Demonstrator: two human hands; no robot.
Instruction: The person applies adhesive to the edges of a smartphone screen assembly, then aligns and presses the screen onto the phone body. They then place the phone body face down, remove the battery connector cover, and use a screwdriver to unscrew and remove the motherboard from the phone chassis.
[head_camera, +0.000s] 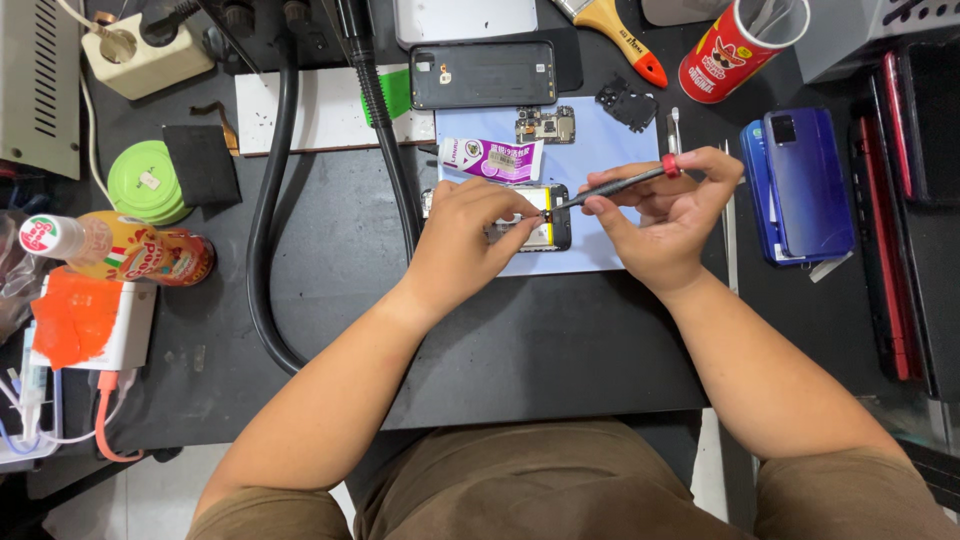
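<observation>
Dark, crowded workbench (330, 250) with a pale blue mat (610, 150) at its middle, white floor showing below the near edge. On the mat, an opened phone (553, 215) lying flat, back removed, yellow innards exposed. Left hand (462, 235) pressed down on it, fingers curled over the body. Right hand (672, 205) closed around a black screwdriver (612, 186) with a red collar, tip touching the phone's inside. Judging from the loose parts, well into the stripping: back cover (482, 74), small circuit board (545, 125) and black plate (628, 102) already set aside above; screen frame and battery still together. Nearby: purple glue tube (492, 158), blue phones (800, 185), brush (622, 35), red can (728, 50), drink bottle (120, 250).
</observation>
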